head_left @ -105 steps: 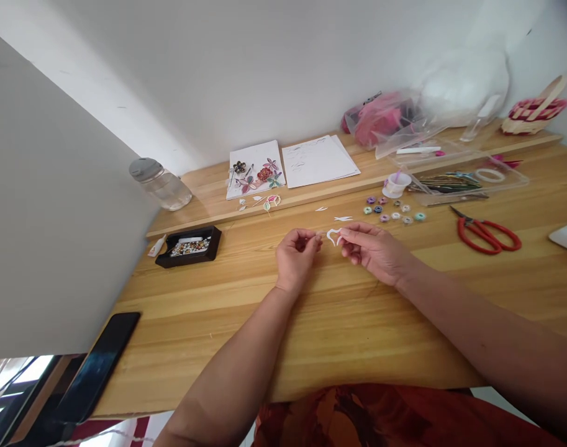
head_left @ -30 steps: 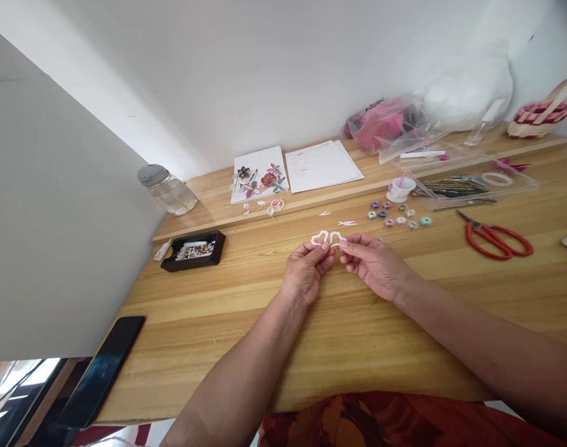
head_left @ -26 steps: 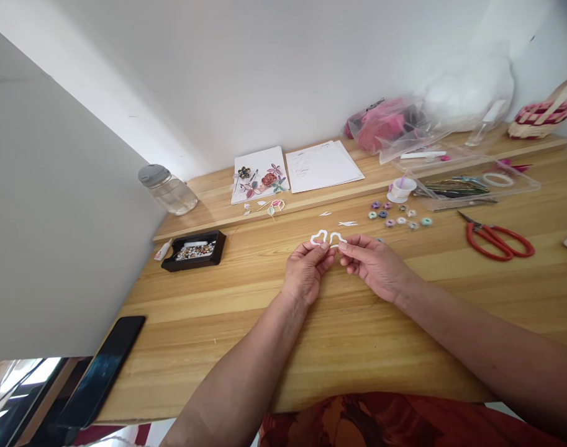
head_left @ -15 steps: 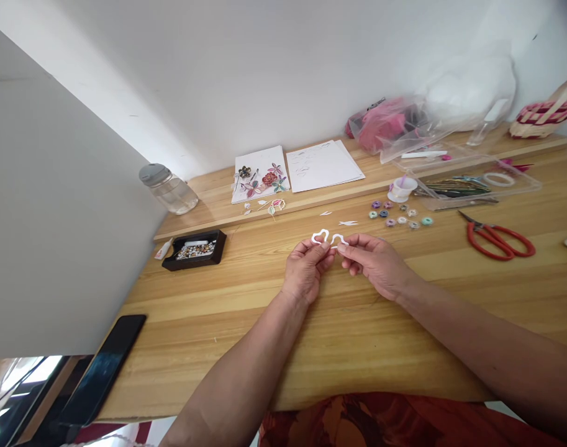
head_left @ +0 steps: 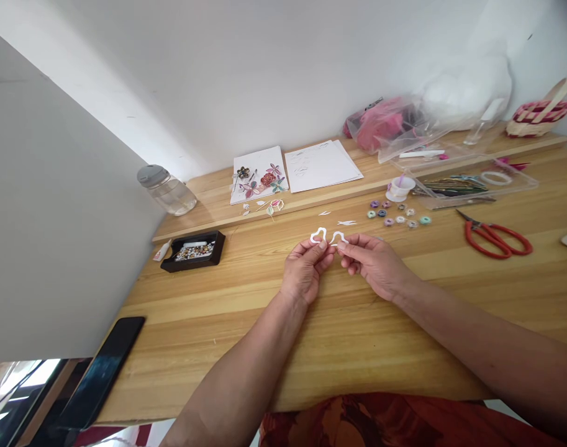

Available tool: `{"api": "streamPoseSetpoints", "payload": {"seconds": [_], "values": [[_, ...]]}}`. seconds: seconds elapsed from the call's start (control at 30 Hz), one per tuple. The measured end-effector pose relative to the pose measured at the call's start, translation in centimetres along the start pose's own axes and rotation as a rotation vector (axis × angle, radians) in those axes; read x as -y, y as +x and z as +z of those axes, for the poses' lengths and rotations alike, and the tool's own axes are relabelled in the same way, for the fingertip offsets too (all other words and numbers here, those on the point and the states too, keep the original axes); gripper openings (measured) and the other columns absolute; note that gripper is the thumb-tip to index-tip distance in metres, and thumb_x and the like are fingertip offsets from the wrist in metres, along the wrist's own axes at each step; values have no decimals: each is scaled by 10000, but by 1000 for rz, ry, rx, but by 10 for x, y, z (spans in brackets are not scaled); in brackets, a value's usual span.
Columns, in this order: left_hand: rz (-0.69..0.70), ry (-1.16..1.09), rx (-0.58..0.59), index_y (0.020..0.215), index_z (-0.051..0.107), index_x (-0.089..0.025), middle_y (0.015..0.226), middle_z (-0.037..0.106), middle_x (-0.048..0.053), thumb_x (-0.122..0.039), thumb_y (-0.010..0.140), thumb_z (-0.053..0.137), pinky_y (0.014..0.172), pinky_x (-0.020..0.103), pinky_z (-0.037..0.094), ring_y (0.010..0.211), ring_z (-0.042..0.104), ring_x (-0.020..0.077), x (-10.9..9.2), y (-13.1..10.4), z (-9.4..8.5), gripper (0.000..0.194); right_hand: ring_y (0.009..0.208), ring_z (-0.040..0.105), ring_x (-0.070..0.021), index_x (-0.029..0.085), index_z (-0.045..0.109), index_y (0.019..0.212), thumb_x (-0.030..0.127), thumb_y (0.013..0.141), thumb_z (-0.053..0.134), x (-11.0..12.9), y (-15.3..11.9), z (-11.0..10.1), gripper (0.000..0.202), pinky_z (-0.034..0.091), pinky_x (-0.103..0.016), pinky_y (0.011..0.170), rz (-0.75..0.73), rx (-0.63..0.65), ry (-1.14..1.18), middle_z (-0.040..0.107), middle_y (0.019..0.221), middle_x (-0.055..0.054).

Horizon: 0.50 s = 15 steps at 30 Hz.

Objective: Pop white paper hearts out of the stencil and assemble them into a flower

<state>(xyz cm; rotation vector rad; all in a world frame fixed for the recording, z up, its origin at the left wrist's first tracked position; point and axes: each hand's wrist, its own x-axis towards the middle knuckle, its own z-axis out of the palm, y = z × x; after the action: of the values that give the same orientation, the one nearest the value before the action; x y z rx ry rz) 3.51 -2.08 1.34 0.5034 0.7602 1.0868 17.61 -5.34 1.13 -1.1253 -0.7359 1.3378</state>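
Close together over the table (head_left: 246,298), my two hands each pinch a thin white wavy-edged outline that looks like cut paper. My left hand (head_left: 304,270) grips the left white cutout (head_left: 318,232), a rounded loop, between thumb and fingers. Between the thumb and forefinger of my right hand (head_left: 374,264) is the right white cutout (head_left: 340,236), shaped like an arch. Whether the two pieces are joined at the fingertips I cannot tell. Just beyond them lie small white paper scraps (head_left: 346,223). Several thread bobbins (head_left: 401,220) sit past my right hand.
Red-handled scissors (head_left: 497,239) lie at right, near a clear plastic box (head_left: 516,183). A black tray (head_left: 192,264) of beads and a phone (head_left: 108,366) are at left. A water bottle (head_left: 171,192), drawn sheets (head_left: 323,167), a flower-decorated sheet (head_left: 267,158) and a basket (head_left: 539,118) line the back shelf.
The view has shifted very slightly. Both hands keep their pinch on the white cutouts, and the cutouts have tilted a little.
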Motion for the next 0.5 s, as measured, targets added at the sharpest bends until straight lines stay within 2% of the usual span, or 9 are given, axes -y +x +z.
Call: {"api": "streamPoseSetpoints", "payload": {"seconds": [0.33, 0.5], "values": [[-4, 1, 4, 807, 673, -115, 805, 719, 30, -97, 685, 820, 677, 194, 551, 737, 703, 116, 1, 0, 1, 192, 557, 530, -89, 174, 662, 719, 406, 587, 886, 1, 1, 3, 349, 374, -202, 447, -2, -19, 19, 618, 663, 6], [-2, 4, 1, 814, 671, -121, 805, 715, 27, -101, 671, 828, 665, 193, 548, 730, 697, 113, 2, 0, 1, 213, 553, 519, -84, 173, 662, 725, 398, 611, 874, 0, -1, 4, 330, 364, -196, 440, -14, -13, 12, 609, 658, 10]]}}
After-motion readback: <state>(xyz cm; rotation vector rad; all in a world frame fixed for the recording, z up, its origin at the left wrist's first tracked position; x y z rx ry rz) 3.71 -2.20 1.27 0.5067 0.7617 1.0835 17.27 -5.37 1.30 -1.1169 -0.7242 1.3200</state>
